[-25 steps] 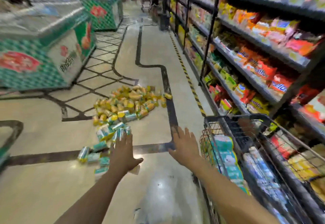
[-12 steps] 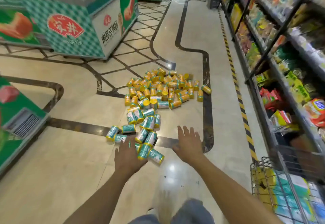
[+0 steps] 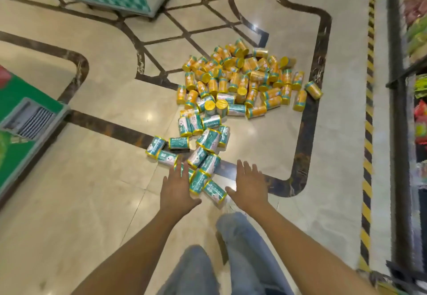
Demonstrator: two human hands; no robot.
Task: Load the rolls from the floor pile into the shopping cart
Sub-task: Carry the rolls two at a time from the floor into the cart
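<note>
Risk: nearest teal rolls (image 3: 200, 180) could skid off if nudged. Both spread flat, empty: left hand (image 3: 179, 190), right hand (image 3: 248, 186).

Through a head-worn camera in a supermarket aisle, we see a person's two forearms (image 3: 138, 243), bare from the wrists down to the bottom edge of the view. The left hand (image 3: 178, 190) and the right hand (image 3: 248, 186) are uncovered too. Beneath the arms we make out a pair of light blue jeans (image 3: 245, 243), the denim pale and washed out, cut loose in the leg, with soft creases over the right leg. Motion blur smears the fabric, so we cannot tell its stitching or seams.
</note>
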